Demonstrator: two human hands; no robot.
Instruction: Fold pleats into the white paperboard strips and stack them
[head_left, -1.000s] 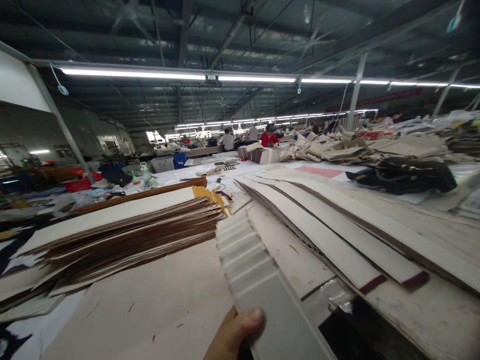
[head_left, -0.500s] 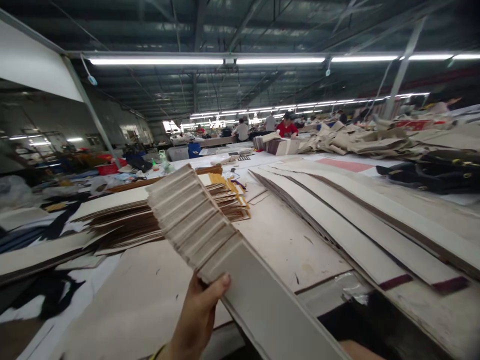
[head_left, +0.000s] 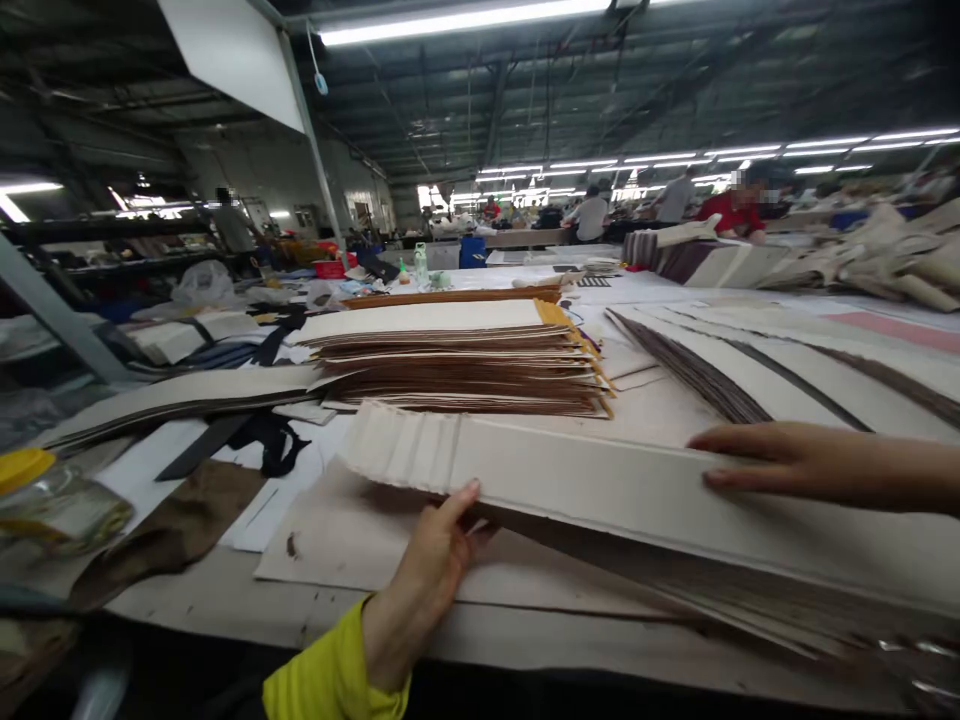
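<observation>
A stack of long pale strips (head_left: 585, 465), fanned in steps at its left end, lies slanting low over the table near its front edge. My left hand (head_left: 439, 545) grips the near edge of this stack by the fanned end, thumb on top and fingers underneath. Farther right, my right hand (head_left: 772, 460) rests on the top strip with its fingers stretched out, holding nothing. Just beyond the stack sits a thick pile of cream-topped, brown-edged strips (head_left: 450, 360) with yellow ends at its right.
More long strips (head_left: 720, 350) lie fanned at the right. At the left are a curved strip pile (head_left: 187, 395), black scraps (head_left: 270, 440) and a yellow-lidded jar (head_left: 60, 510). A person in red (head_left: 735, 210) is across the table, near stacked bundles (head_left: 675, 258).
The view has turned left and down. The strip stack has gone from tilted up in front of me to lying lower and flatter. My right hand has come onto its top.
</observation>
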